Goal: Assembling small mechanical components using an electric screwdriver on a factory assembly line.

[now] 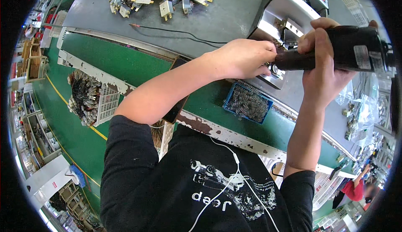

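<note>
1. White plastic crate stands low at the left, with a bundle of dark wires beside it, perhaps kept there to leave the table for other things.
2. On the grey table lies a heap of pale small parts with metal tabs; they seem gathered loosely for easy picking. A black cable with a copper-coloured tip lies in front of them.
3. Under the left forearm a dark flat object, maybe a phone, is partly hidden. The black shirt carries white lettering and a picture of a vehicle.
4. The left hand has its fingers bent together at the nose of the tool, near a small metal part; probably it guides the tip, but I cannot tell what exactly it pinches.
5. A blue tray of springs sits nearer the body, seemingly for a short reach.
6. The right hand wraps around the black power tool, which lies almost level in front of the silver metal housing, probably for firm control. Its pale label is too small for reading.
</note>
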The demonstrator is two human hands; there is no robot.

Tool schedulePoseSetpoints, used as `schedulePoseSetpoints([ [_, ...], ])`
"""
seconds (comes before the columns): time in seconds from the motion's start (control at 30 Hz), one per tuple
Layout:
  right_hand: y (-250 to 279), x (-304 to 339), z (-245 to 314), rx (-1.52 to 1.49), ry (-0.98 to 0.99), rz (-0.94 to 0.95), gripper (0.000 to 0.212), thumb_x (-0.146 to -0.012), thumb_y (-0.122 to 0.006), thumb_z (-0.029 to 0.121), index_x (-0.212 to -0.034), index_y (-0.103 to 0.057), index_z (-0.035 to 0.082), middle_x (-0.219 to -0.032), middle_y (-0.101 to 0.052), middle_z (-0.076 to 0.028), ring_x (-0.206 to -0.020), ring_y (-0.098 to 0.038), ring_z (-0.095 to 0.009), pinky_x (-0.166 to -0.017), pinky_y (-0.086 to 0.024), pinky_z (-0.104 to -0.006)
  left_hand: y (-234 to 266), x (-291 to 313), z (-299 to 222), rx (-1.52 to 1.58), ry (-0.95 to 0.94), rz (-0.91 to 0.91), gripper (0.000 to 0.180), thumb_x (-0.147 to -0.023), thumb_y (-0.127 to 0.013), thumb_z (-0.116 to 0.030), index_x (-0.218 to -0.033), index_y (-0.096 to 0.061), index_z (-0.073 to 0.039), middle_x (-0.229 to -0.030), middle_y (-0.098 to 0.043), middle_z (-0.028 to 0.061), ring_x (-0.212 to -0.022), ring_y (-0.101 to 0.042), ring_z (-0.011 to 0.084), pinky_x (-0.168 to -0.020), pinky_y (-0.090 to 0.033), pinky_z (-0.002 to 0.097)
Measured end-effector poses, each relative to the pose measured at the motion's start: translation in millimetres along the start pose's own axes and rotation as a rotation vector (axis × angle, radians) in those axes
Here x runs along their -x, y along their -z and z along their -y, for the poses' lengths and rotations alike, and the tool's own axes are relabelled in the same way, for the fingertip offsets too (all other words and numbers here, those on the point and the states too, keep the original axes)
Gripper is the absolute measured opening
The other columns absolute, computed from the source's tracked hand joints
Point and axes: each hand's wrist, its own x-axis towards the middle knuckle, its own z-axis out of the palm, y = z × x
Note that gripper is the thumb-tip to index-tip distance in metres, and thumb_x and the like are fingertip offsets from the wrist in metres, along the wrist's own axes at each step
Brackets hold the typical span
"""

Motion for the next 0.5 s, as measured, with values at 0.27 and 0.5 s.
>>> schedulePoseSetpoints([
  [0.27,9,-1,-2,-0.067,0.011,0.136,0.041,-0.09,-0.06,-0.005,-0.128,-0.044,-0.007,-0.093,-0.064,-0.017,-0.063,-0.059,-0.016,-0.061,-0.052,-0.0306,2,0,0,-0.021,-0.02,-0.009,0.038,-0.09,-0.067,-0.032,-0.109,-0.06,0.0,-0.119,-0.06,0.0112,-0.105,-0.061,0.033,-0.088,-0.051,0.0433],
  [0.5,-1,6,2,-0.016,0.01,-0.018,0.041,-0.089,-0.061,-0.009,-0.127,-0.048,-0.007,-0.095,-0.064,-0.016,-0.064,-0.059,-0.015,-0.06,-0.052,-0.0287,-3,0,-3,-0.016,-0.021,-0.031,0.041,-0.09,-0.067,-0.036,-0.106,-0.061,0.001,-0.118,-0.06,0.0122,-0.105,-0.062,0.0337,-0.087,-0.052,0.0436],
])
